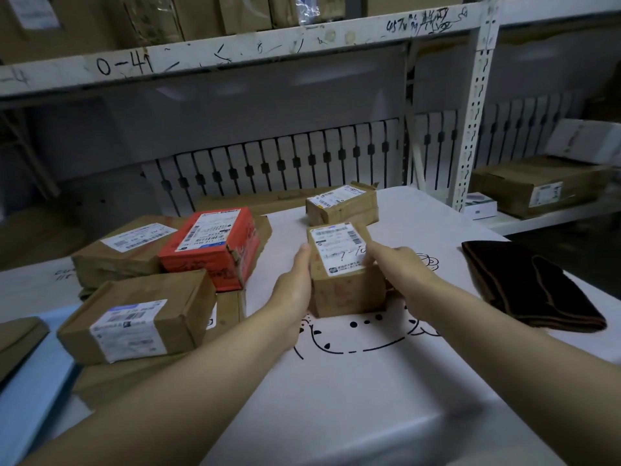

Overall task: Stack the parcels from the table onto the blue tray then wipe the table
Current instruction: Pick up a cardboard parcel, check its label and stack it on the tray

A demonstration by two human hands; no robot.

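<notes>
A small brown cardboard parcel (346,290) with a white label stands on the white table (353,398) at the middle. My left hand (294,287) presses flat against its left side and my right hand (400,267) grips its right side, thumb on the label. Behind it lies another small brown parcel (342,205). To the left several parcels are piled: a red parcel (215,243), a flat brown parcel (124,253) and a nearer brown parcel (141,317). The blue tray (30,395) shows at the lower left, mostly hidden under the pile.
A folded dark brown cloth (531,287) lies on the table's right side. Black doodles mark the tabletop. A white metal shelf upright (473,129) stands behind the table. More boxes (537,186) sit on the shelf at the right.
</notes>
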